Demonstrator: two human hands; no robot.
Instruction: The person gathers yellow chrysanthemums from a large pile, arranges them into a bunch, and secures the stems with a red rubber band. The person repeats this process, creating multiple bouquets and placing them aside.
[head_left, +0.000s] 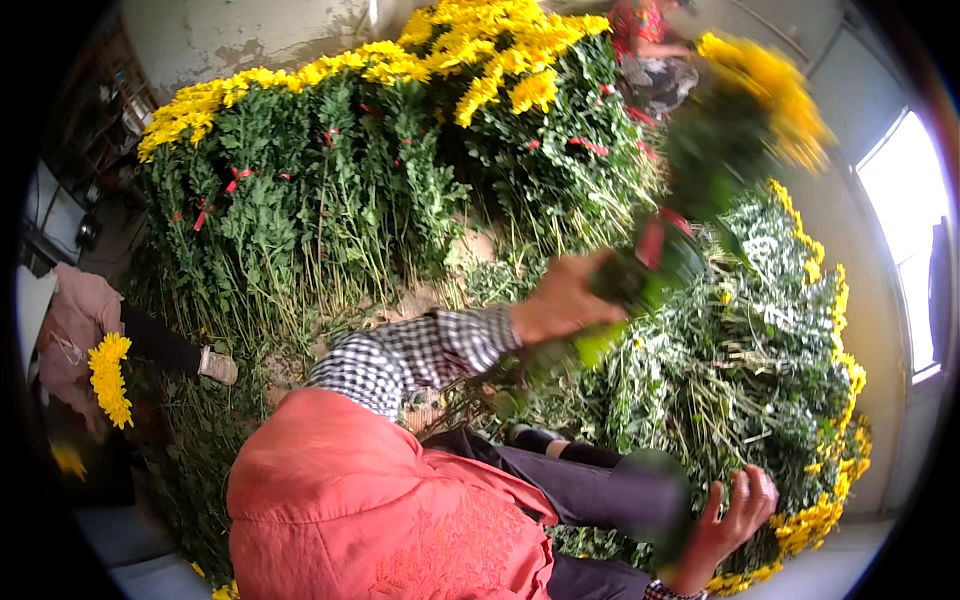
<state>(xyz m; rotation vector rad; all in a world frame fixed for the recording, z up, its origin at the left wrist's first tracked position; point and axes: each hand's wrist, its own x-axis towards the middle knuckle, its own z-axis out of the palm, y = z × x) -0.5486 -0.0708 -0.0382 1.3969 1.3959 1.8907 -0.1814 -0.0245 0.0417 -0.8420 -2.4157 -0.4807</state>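
Observation:
My left hand (566, 300), at the end of a black-and-white checked sleeve, grips a bunch of yellow chrysanthemums (772, 97) by its stems, below a red ribbon (660, 240). The bunch slants to the upper right and is blurred. My right hand (727, 514) is at the lower right, thumb and fingers apart, holding nothing, over or near leafy stems. A broad pile of cut chrysanthemums (712, 360) lies at the right, its yellow heads along the outer edge.
Upright bunches (300, 187) with red ties stand along the wall (262, 37). One person (641, 45) is at the top right. Another, in pink (75, 322), is at the left near yellow blooms (111, 381), a shoe (218, 366) on the leaf-strewn floor. A bright window (904, 225) is at the right.

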